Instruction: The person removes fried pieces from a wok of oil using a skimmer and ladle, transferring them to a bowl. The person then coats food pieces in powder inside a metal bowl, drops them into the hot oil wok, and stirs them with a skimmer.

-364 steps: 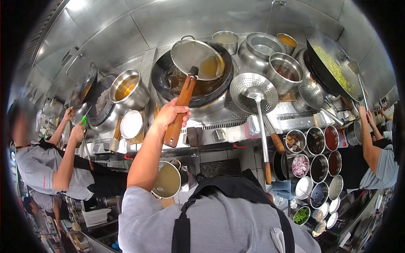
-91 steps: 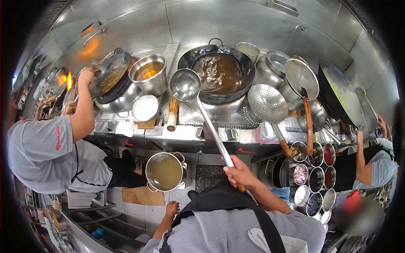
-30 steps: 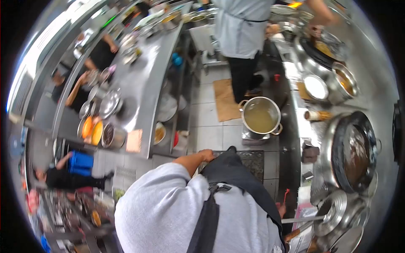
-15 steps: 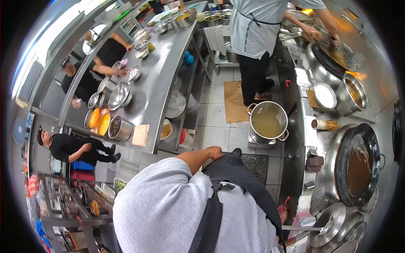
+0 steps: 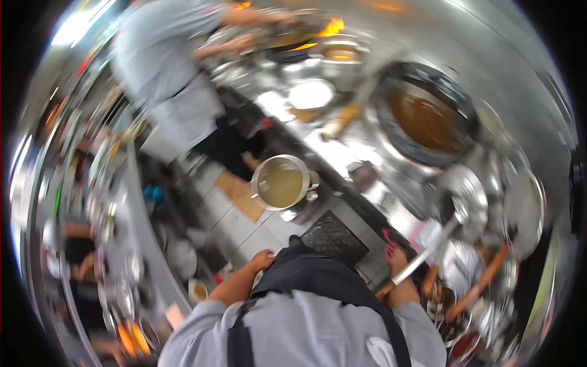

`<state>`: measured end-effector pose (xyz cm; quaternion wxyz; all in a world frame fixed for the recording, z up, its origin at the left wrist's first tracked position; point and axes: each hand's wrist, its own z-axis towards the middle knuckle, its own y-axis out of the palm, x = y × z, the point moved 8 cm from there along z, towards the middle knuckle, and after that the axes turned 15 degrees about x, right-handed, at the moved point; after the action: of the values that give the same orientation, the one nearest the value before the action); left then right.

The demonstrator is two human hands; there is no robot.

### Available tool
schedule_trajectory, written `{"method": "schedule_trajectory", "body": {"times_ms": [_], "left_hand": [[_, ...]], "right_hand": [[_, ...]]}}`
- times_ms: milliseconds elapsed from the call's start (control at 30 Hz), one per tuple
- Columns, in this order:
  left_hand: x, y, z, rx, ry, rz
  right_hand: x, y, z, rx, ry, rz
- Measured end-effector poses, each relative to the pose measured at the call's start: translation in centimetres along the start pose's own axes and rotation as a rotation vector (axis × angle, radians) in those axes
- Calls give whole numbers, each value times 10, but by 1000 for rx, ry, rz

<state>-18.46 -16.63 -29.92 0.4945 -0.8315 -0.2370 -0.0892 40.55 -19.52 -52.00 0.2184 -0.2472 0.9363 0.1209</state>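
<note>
My left hand [image 5: 264, 260] is beside the dark apron [image 5: 306, 269] at my waist, its fingers turned in and blurred. On the other side, my right hand [image 5: 396, 255] is at the counter's front edge, close to a small red fitting [image 5: 387, 235]. Whether it touches the fitting I cannot tell. A metal strainer [image 5: 471, 196] lies on the counter, its long handle reaching over my right forearm. Ahead of me, a two-handled pot [image 5: 281, 182] of cloudy yellowish liquid stands low on a burner.
A large wok [image 5: 428, 113] of brown liquid sits on the right-hand range. At the far end, a co-worker [image 5: 165, 61] handles pans near flames. More ladles and bowls crowd the counter at right. A steel table [image 5: 137, 214] runs along the left, and a black mat [image 5: 335, 235] lies ahead.
My view has swung right toward the range, so the wok and strainer stand nearer the middle. My right hand and forearm show more fully now. My left hand remains by the apron.
</note>
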Motion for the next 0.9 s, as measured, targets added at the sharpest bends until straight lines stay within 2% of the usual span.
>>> {"method": "schedule_trajectory", "body": {"times_ms": [33, 67, 100, 133, 167, 267, 433, 567, 700, 800, 900], "left_hand": [[-3, 3, 2, -14, -69, -11], [2, 2, 1, -37, -15, -14], [10, -1, 1, -53, 28, -23], [19, -2, 2, -40, 77, 34], [21, -6, 3, -18, 113, 85], [9, 3, 14, -108, -43, -43], [32, -11, 20, -105, -30, -18], [32, -4, 30, -126, -48, -83], [31, -4, 29, -145, -70, -58], [39, -2, 28, -165, 27, -68], [35, -7, 19, -94, 48, 48]], "right_hand": [[-4, 13, -47, 56, -5, 2], [-10, 17, -61, 121, -68, -108], [12, 1, 6, 103, -4, -140], [10, -1, -3, 160, -47, -140], [-4, 16, -48, 179, -74, -169], [-13, 23, -70, 206, -107, -175], [-13, 27, -83, 240, -76, -83], [-19, 28, -91, 298, -135, -236], [-24, 29, -105, 234, -200, -219], [-24, 27, -105, 200, -213, -185], [-23, 28, -102, 194, -193, -169]]}}
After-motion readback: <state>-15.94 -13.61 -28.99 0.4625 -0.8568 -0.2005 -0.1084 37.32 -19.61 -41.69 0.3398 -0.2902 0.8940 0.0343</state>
